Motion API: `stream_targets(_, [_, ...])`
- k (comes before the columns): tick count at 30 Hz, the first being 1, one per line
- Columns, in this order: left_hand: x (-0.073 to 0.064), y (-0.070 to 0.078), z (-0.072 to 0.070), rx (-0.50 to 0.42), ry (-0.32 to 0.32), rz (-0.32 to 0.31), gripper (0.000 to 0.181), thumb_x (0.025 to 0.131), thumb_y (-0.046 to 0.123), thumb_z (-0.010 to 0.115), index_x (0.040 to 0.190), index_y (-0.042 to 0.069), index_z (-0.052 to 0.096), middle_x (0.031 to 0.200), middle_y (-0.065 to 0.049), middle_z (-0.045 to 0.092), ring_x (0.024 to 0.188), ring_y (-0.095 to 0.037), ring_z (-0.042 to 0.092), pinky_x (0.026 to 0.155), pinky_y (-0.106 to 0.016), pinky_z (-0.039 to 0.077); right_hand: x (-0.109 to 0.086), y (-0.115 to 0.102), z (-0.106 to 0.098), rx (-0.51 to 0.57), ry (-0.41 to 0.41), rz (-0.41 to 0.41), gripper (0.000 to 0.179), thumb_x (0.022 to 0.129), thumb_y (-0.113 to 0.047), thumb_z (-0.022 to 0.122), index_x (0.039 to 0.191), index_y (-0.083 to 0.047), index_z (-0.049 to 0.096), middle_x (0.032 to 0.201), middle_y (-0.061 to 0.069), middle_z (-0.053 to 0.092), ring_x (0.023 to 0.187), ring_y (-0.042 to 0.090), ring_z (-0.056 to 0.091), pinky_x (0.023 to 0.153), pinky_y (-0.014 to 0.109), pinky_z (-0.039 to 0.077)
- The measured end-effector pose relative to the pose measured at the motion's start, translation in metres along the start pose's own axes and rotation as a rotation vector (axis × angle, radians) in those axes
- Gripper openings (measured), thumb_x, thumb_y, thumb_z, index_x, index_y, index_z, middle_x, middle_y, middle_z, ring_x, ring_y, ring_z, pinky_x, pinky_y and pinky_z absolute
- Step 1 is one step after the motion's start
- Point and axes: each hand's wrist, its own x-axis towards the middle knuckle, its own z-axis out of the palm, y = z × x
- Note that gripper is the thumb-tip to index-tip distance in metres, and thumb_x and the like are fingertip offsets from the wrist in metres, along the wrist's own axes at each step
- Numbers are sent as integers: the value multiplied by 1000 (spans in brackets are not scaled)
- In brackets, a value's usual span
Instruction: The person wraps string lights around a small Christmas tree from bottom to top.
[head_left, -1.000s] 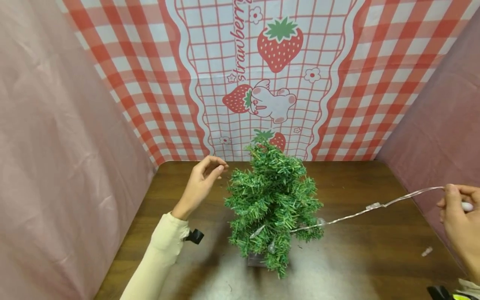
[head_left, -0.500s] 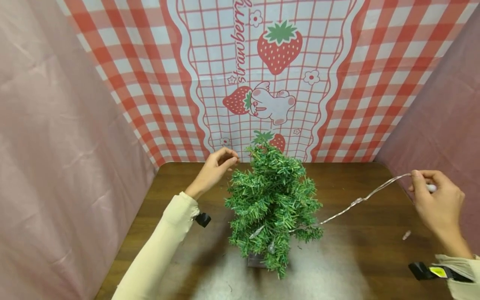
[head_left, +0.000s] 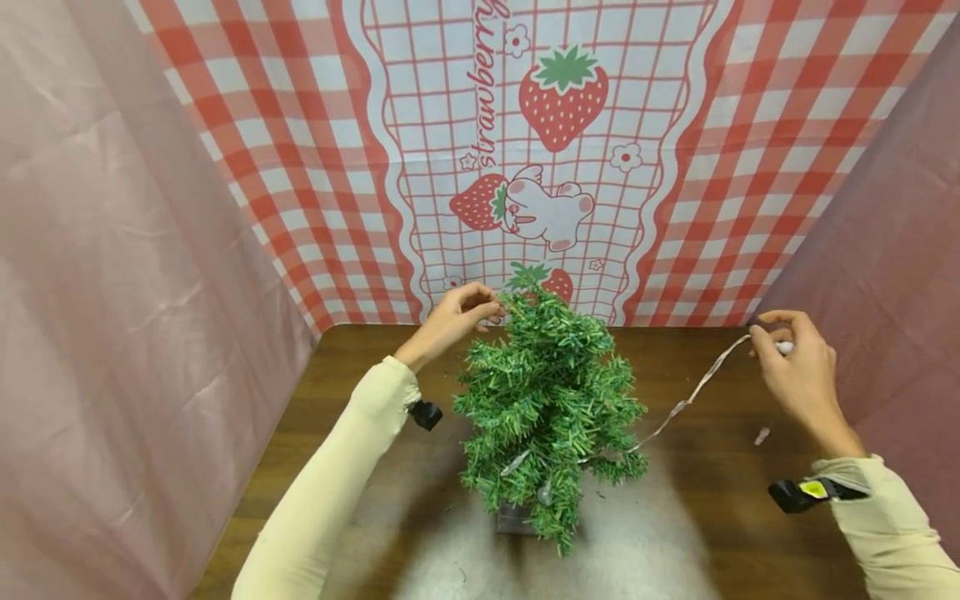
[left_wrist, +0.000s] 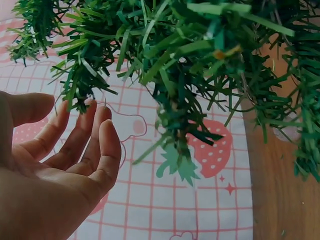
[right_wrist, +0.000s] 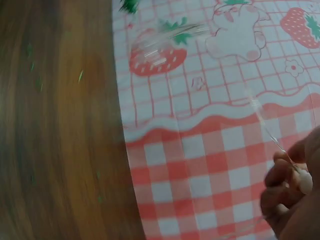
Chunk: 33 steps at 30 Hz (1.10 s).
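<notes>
While right grip pinches clear twisted light string, left grip, fingers relaxed, hangs near top of bushy green artificial tree on brown wooden counter; string meets tree low down.

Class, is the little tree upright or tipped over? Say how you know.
Upright: the tree rises from its base on the table and narrows towards its top.

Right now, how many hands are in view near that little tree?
2. The left hand is at the upper left of the tree; the right hand is out to the right, holding the string. I see no others.
</notes>
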Motion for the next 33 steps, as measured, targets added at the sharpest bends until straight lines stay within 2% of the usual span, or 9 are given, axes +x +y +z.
stream_targets(3, [12,-11,0,-5,-14,-9,25,93,19,49,112,3,52,106,-22,57,94,-28,57,76,-38,51,4,-12,2,178,-167,79,19,91,-15,51,109,-11,49,63,-7,58,41,11,50,40,21,40])
stream_targets(6, [22,-21,1,-10,-17,-16,25,93,20,49,113,6,52,103,-18,58,94,-28,59,75,-38,51,10,-15,6,435,-323,133,20,92,-6,44,112,-11,44,68,-3,59,44,15,50,36,28,39])
stream_targets(9, [29,-16,2,-24,-35,-53,27,94,18,45,117,4,50,109,-12,56,98,-30,58,78,-38,50,19,-15,12,535,-430,128,23,93,-2,41,114,-9,41,72,-1,59,47,17,50,37,31,38])
stream_targets(14, [33,9,2,-65,-72,-87,28,94,19,46,116,1,51,117,-12,52,98,-25,57,83,-41,49,35,-23,22,373,-533,116,23,93,-9,45,116,-9,41,77,-2,61,51,19,53,40,34,43])
stream_targets(16, [35,12,1,-92,-77,-80,28,93,21,48,113,2,53,115,-12,53,100,-23,56,86,-44,47,43,-30,27,322,-569,119,24,94,-13,46,117,-7,42,79,-1,62,54,20,55,41,35,44])
stream_targets(21, [49,0,0,-87,-80,-84,26,92,27,50,111,9,55,116,-5,53,105,-16,52,84,-39,48,61,-47,44,265,-634,116,28,92,-17,51,116,-5,44,82,4,62,60,25,58,45,37,47])
stream_targets(27, [57,-10,6,-45,-141,-103,27,94,29,45,113,11,53,117,-5,50,92,-16,50,74,-35,48,71,-64,62,236,-664,105,32,89,-20,56,115,-4,47,95,14,61,66,29,61,48,38,49])
stream_targets(29, [58,-13,8,-46,-160,-118,27,95,13,40,119,10,50,123,-6,47,100,-17,49,80,-35,48,73,-70,67,239,-658,92,32,89,-20,56,115,-4,48,96,16,61,64,29,61,46,37,49])
stream_targets(33, [58,-16,12,13,-157,-169,60,79,-12,32,134,12,38,139,-5,33,125,-16,34,91,-33,43,76,-81,74,239,-625,50,26,90,-17,54,112,-4,50,96,20,61,62,25,61,48,35,50])
